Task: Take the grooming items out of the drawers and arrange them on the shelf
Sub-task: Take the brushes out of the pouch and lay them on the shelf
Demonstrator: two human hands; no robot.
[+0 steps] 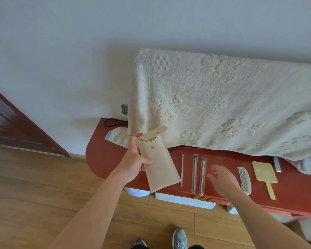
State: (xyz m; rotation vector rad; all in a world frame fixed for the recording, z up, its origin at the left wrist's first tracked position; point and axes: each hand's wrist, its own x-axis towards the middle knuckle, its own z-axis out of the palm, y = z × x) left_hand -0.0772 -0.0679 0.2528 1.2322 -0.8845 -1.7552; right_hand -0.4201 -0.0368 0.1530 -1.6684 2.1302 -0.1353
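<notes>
The left hand (133, 162) holds a flat, soft, tan pouch (158, 166) up over the left end of the shelf (104, 159). Its round flap is open and thin sticks peek out. The thumb lies on the front and the fingers curl behind. The right hand (223, 178) is spread wide and holds nothing, above the smooth red wood. On the shelf lie two brushes (194, 171) in clear sleeves, a pale curved comb (244, 180) and a yellow mirror (264, 172). A fluffy cream towel (223, 105) hangs behind.

Person is wearing grey lace-up sneakers (179, 238); dark trousers (196, 246) are showing just above them at btm edge. L hand (133, 159), R hand (223, 178) & forearms (97, 203) are showing bare.
</notes>
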